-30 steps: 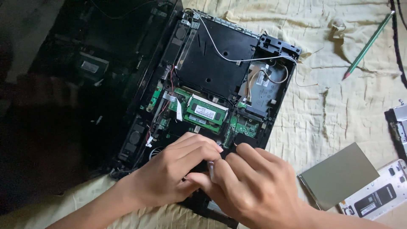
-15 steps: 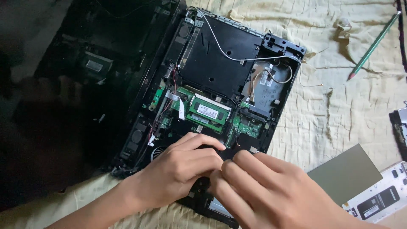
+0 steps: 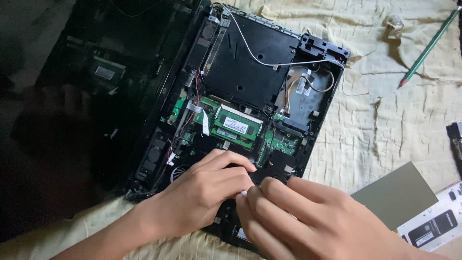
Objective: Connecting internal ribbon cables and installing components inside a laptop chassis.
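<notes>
I am working with both hands pressed close together over the near edge of the opened laptop base (image 3: 250, 125), which is lying on the cream quilted cloth (image 3: 385, 120). My left hand (image 3: 202, 197) is curling over the dark board area just below the green memory module (image 3: 237, 127), its fingertips bent down onto the chassis. My right hand (image 3: 308, 216) is lying against it, fingertips meeting the left ones around a small pale part (image 3: 243, 193) that I can barely make out; whether I am pinching it or only touching it I cannot tell. Compared with a second ago, both hands are sitting slightly nearer to me and lower on the base, so more of the board beside the module is showing. The white cable (image 3: 255, 55) is running across the black cover. A green pencil (image 3: 428, 47) is lying well apart on the cloth, and a grey card (image 3: 394, 195) is resting near my right hand.
</notes>
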